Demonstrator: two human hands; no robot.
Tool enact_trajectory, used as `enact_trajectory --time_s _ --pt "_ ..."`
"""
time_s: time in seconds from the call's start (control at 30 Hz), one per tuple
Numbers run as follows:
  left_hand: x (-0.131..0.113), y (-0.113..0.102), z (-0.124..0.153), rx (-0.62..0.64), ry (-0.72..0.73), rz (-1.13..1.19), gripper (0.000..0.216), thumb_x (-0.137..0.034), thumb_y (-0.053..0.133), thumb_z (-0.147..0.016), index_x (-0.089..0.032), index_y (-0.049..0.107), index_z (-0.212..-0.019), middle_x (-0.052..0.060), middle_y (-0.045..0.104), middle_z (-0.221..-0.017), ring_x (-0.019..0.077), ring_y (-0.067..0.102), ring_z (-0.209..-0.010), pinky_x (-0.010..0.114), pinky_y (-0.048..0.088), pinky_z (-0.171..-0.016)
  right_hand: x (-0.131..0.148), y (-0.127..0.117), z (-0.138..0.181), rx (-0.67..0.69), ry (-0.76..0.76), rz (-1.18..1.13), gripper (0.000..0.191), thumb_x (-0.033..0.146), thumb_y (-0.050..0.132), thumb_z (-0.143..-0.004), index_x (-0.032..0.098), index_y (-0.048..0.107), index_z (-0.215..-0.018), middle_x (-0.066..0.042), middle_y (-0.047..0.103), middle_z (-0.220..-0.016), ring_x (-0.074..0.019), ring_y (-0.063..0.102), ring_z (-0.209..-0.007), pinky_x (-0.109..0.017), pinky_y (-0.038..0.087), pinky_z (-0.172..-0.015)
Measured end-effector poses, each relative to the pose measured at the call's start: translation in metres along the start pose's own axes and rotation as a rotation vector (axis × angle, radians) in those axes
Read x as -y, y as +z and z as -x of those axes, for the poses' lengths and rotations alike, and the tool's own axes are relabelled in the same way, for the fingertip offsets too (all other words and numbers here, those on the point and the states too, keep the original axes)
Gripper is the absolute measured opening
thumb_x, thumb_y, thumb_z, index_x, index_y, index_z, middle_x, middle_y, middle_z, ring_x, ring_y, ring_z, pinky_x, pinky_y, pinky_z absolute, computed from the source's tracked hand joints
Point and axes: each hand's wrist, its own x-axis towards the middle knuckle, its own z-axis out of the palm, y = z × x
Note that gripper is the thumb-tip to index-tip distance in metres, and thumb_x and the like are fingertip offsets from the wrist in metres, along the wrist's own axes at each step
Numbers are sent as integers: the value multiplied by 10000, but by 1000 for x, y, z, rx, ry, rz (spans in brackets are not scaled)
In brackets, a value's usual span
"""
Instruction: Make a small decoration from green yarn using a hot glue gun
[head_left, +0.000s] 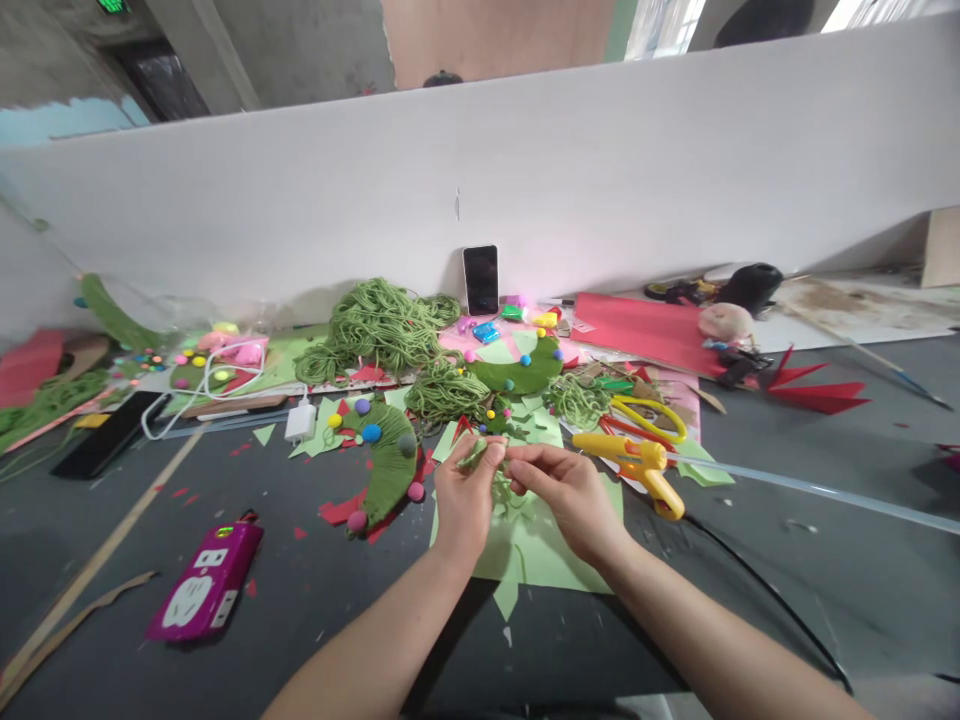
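Observation:
Above a light green paper sheet [555,570], my left hand [463,500] is closed round a small green piece [474,456], which the fingers partly cover. Close beside it, my right hand [566,492] pinches with thumb and forefinger; whatever lies between those fingertips is too small to name. Green paper scraps lie under both hands. To the left is a curved shape wrapped in green yarn [394,455], dotted with coloured pom-poms. A similar green crescent [525,372] lies beyond the hands. A yellow glue gun [637,462] with a long clear glue stick [817,488] rests to the right.
Green yarn [382,325] is heaped at the back near a phone [481,280] leaning on the white partition [600,170]. Yellow-handled scissors [652,415] and red card [645,330] lie right. A purple pouch [206,585], white charger [300,418] and black phone [109,435] lie left.

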Motion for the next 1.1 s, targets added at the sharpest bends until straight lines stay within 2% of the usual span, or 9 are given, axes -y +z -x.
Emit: enact_trajectory --time_s 0.13,0.27,0.43,0.57,0.73,0.87,1.0,1.1 --pt "3 1 -5 -35 -127 214 202 -336 772 -648 -171 713 -749 -4 634 -705 125 563 -709 249 435 -694 0 1 2 3 4 85 211 361 747 -688 175 727 -785 -8 678 -683 -113 568 -588 -254 464 -593" --pt "2 3 -7 -9 -201 341 192 -306 786 -638 -161 702 -732 1 635 -735 118 570 -729 248 443 -718 5 -3 -2 -41 -95 238 261 400 721 -715 179 702 -853 -33 701 -774 -145 603 -670 -267 478 -623" --pt "1 5 -2 44 -196 290 154 -302 758 -681 -173 708 -749 4 657 -759 125 593 -781 247 447 -765 4 -6 -8 -50 -122 322 283 433 716 -714 178 685 -833 -53 709 -783 -185 623 -720 -301 497 -657" --pt "4 6 1 33 -243 294 187 -314 771 -662 -170 713 -766 13 675 -751 127 607 -754 254 454 -753 1 -5 -7 -52 -175 410 247 423 644 -785 178 663 -766 -43 674 -721 -167 583 -658 -290 470 -618" --pt "2 9 1 70 -269 385 187 -289 786 -646 -150 694 -728 12 647 -720 117 591 -705 243 454 -704 1 -5 -4 -45 -373 652 150 278 563 -842 196 606 -723 -13 589 -674 -143 503 -612 -267 421 -581" --pt "2 7 1 98 -236 361 166 -286 772 -669 -151 686 -712 5 629 -711 114 574 -711 241 445 -710 0 -6 -3 -24 -498 783 123 218 540 -847 203 592 -736 -12 566 -685 -143 505 -623 -268 417 -592" --pt "3 4 -3 79 -196 283 174 -309 767 -670 -160 690 -719 6 619 -707 125 566 -715 248 441 -707 2 -8 -2 -57 -465 747 75 227 551 -843 201 613 -810 -20 602 -720 -146 531 -635 -270 444 -606" --pt "3 2 -7 36 -165 249 196 -331 777 -647 -172 700 -732 7 625 -719 138 570 -741 257 441 -721 7 -9 -2 -91 -410 688 124 253 545 -856 200 636 -922 -32 643 -773 -156 564 -669 -278 469 -629"
